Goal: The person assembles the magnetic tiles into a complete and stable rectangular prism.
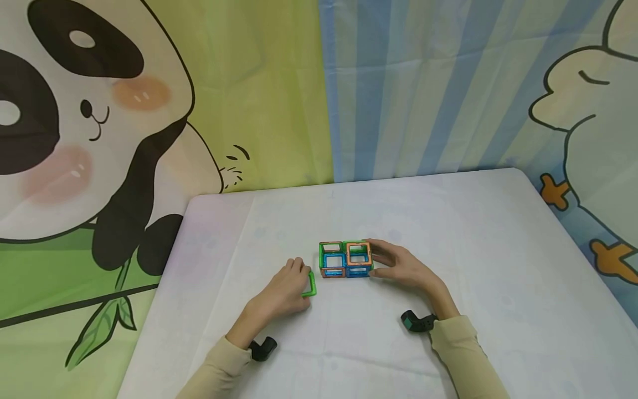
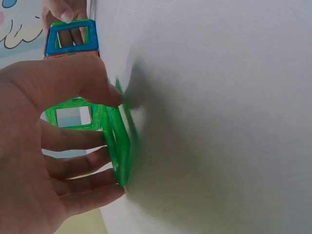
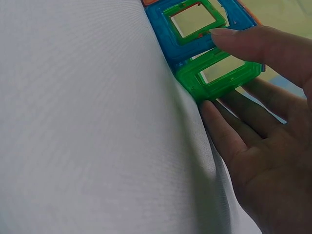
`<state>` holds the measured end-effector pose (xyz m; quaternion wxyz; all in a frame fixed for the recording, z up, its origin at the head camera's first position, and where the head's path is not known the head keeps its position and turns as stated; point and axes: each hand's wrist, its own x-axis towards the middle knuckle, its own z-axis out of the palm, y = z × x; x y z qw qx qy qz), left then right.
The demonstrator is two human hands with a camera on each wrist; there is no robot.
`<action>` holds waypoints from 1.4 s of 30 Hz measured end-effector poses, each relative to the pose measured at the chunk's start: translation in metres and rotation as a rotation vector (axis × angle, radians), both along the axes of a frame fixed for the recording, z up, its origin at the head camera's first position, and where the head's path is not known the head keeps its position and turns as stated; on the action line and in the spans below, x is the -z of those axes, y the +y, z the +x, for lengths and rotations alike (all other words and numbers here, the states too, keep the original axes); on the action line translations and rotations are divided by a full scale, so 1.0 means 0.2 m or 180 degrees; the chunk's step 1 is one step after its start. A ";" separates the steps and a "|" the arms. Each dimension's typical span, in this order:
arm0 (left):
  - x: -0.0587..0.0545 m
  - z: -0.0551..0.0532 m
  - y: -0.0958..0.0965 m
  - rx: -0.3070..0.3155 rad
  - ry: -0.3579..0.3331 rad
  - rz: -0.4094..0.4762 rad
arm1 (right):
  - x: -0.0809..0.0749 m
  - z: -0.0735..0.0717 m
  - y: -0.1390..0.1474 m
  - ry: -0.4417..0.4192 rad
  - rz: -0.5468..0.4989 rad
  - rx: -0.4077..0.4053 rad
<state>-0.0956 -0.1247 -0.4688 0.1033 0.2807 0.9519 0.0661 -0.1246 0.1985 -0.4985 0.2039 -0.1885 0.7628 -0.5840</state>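
Observation:
Magnetic tiles with open square frames make up a block (image 1: 346, 266) on the white table, two cubes side by side in green, orange and blue. My left hand (image 1: 281, 291), just left of the block, pinches a loose green magnetic tile (image 1: 313, 284) between thumb and fingers. In the left wrist view that tile (image 2: 125, 156) stands on edge, close to the tabletop. At the block's right end my right hand (image 1: 404, 266) holds it, thumb on a blue frame (image 3: 187, 48) and fingers by a green side (image 3: 195, 85). Part of that end is hidden by the hand.
The white tablecloth (image 1: 374, 343) has faint creases. Behind the table hang a yellow-green panda cloth (image 1: 264, 94) and a blue striped one (image 1: 369, 83). Each wrist wears a small black device, the left one (image 1: 264, 349) and the right one (image 1: 417, 322), close over the table.

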 end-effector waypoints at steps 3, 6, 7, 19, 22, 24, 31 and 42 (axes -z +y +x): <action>0.00 0.00 -0.01 -0.0045 0.0007 0.0043 | 0.00 0.00 0.00 -0.0001 0.0004 -0.0007; 0.00 -0.01 -0.03 -0.0132 -0.0018 0.0115 | 0.00 0.00 0.00 -0.0001 0.0014 -0.0001; -0.01 -0.01 -0.03 -0.0166 -0.0036 0.0156 | 0.01 0.00 0.00 0.0000 0.0019 0.0002; -0.11 -0.05 -0.07 -0.0278 -0.0130 0.0680 | 0.01 0.00 0.01 -0.0010 -0.0004 0.0020; -0.13 -0.05 -0.07 -0.0311 -0.0182 0.0821 | 0.01 0.00 0.01 -0.0018 -0.0003 0.0033; -0.15 -0.05 -0.07 -0.0328 -0.0203 0.0935 | 0.01 0.00 0.00 -0.0027 0.0007 0.0041; -0.18 -0.07 -0.05 -0.0337 -0.0206 0.1239 | 0.01 0.00 0.01 -0.0017 0.0015 0.0035; -0.20 -0.14 0.05 -0.0123 -0.0320 0.1573 | 0.00 0.00 0.00 -0.0009 0.0041 0.0026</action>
